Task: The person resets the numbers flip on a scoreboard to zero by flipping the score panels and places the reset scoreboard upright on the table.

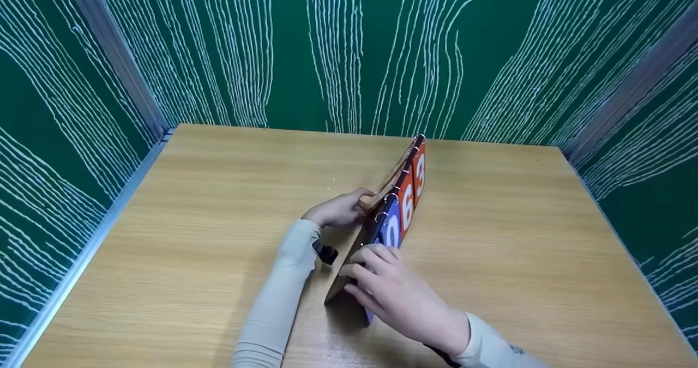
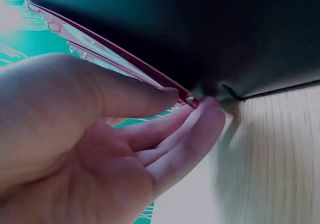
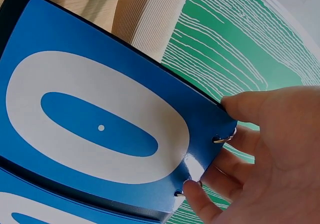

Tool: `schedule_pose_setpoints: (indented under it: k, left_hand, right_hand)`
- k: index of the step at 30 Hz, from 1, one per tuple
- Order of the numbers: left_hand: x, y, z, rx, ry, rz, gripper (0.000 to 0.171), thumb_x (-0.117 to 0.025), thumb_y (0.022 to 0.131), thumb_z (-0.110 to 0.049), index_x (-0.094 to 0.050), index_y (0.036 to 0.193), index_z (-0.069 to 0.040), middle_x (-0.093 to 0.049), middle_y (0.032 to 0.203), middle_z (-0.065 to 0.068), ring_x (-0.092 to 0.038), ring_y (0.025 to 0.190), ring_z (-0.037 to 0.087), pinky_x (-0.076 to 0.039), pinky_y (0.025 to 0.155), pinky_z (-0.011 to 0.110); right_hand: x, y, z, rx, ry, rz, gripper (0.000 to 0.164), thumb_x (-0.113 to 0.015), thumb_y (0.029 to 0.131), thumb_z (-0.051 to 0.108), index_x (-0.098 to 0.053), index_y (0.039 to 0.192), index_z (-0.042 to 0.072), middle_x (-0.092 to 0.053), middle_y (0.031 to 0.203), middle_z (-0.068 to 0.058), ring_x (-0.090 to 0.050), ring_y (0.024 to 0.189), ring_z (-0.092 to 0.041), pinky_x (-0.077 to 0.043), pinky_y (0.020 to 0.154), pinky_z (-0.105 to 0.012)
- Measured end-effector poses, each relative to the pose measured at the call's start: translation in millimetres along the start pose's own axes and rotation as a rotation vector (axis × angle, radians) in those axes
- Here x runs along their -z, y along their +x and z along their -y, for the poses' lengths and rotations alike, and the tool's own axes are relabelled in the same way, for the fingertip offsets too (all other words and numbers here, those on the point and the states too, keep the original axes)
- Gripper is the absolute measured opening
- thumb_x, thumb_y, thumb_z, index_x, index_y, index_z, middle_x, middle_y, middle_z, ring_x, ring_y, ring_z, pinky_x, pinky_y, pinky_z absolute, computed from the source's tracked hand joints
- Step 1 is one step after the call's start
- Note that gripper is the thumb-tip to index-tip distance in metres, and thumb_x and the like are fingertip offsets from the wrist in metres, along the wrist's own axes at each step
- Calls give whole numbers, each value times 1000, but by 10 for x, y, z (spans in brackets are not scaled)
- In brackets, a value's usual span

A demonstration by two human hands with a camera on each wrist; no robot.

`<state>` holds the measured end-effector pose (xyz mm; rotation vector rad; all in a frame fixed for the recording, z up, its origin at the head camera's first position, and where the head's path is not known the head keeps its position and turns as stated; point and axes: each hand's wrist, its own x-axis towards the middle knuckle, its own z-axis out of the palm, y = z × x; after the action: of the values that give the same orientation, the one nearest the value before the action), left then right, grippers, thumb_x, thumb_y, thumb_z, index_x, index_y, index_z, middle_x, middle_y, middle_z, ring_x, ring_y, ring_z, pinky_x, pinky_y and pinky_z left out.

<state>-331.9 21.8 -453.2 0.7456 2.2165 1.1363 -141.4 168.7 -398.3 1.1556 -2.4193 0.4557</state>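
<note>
Left hand pinches the edge of a red card behind the scoreboard, seemingly to keep control of it; the scoreboard stands tent-like, nearly end-on, on the table, its spread panels likely propping it upright; metal rings along its top bind number cards, blue 0s nearest, then red 6 and 3; right hand grips the near top corner, probably for steadiness.

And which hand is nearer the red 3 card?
Left. The left hand is behind the scoreboard, closer to the red 3 card; the right hand holds the scoreboard's near end, farther off.
</note>
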Motion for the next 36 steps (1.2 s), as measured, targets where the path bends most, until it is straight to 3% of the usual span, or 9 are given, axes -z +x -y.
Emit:
schedule_pose_setpoints:
  k: [7, 15, 22, 25, 30, 36]
  left_hand:
    - [32, -11, -7, 11, 43, -23, 53, -46, 103, 1, -38, 153, -11, -62, 140, 22, -59, 131, 32, -45, 114, 44]
    - [119, -37, 62, -7, 47, -77, 46, -43, 104, 1, -43, 149, -4, -60, 141, 25, -58, 132, 37, -46, 114, 44]
    - [166, -59, 80, -3, 92, -109, 39, -43, 106, -3, -48, 144, 4, -66, 126, 26, -64, 115, 36, -51, 103, 39]
    - [187, -61, 88, -15, 125, -103, 35, -43, 106, -4, -53, 138, 7, -67, 116, 26, -65, 104, 33, -52, 91, 31]
    - [212, -69, 98, -7, 115, -91, 29, -42, 107, -4, -61, 124, 9, -63, 100, 25, -55, 83, 23, -41, 70, 22]
    - [212, -100, 105, 66, 111, -135, 33, -45, 107, -10, -58, 134, 5, -64, 114, 22, -51, 85, 15, -40, 71, 21]
  right_hand:
    - [7, 13, 0, -2, -13, -2, 19, -72, 94, 21, -69, 113, 19, -62, 111, 6, -54, 106, -15, -42, 91, -34]
    - [-4, 19, 0, 10, -22, -14, 17, -71, 96, 22, -67, 113, 21, -61, 110, 6, -53, 105, -14, -41, 90, -33]
    - [-10, 15, -3, 2, -20, -2, 18, -70, 96, 22, -67, 114, 21, -61, 111, 7, -53, 107, -14, -42, 92, -34]
    - [-8, 12, -1, 0, -14, 4, 19, -71, 96, 21, -67, 114, 21, -61, 112, 7, -53, 108, -14, -42, 92, -34]
    - [-9, 7, 6, -1, -7, 1, 21, -72, 94, 20, -68, 114, 20, -62, 112, 7, -54, 108, -14, -42, 91, -35]
    - [-8, -2, 14, -13, 2, 11, 22, -74, 93, 19, -68, 115, 20, -62, 112, 7, -54, 108, -14, -43, 91, -35]
